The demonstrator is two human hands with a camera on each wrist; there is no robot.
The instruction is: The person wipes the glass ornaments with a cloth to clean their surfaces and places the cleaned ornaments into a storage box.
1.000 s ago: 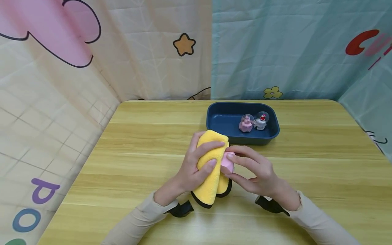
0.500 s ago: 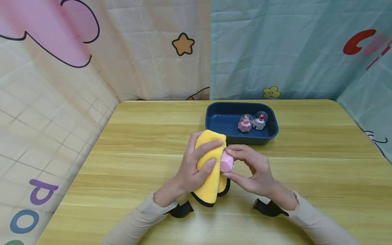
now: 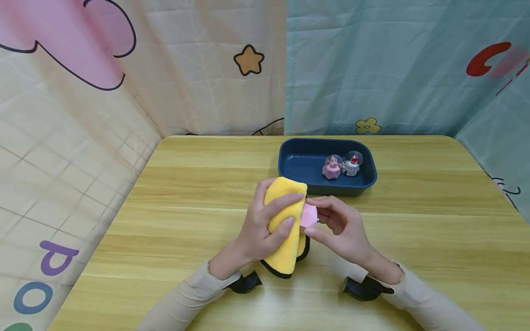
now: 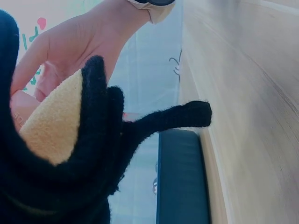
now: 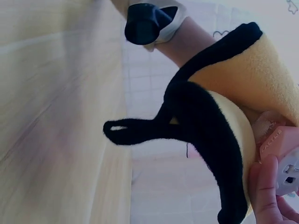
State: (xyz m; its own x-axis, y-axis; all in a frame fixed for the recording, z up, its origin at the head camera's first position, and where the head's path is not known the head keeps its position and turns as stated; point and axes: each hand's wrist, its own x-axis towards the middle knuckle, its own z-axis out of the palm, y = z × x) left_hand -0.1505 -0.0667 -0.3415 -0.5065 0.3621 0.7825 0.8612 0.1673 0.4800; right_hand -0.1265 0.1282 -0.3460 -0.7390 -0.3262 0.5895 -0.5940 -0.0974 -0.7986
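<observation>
My left hand grips a folded yellow cloth with black edging, wrapped around one end of a small pink snow globe. In the right wrist view, a bit of the clear dome shows against the cloth, beside the faceted pink base with raised lettering and its pale grey underside. My right hand pinches that base between thumb and fingers. The left wrist view has the cloth in front, covering most of the globe.
Behind the hands, a dark blue tray stands on the wooden table. Inside, at its right side, are a pink snow globe and a white one with a red figure. Printed curtains hang around the table.
The pink base has turned a little in the right fingers, and the right thumb and fingers have shifted on it. My left hand and the cloth stay nearly in place.
</observation>
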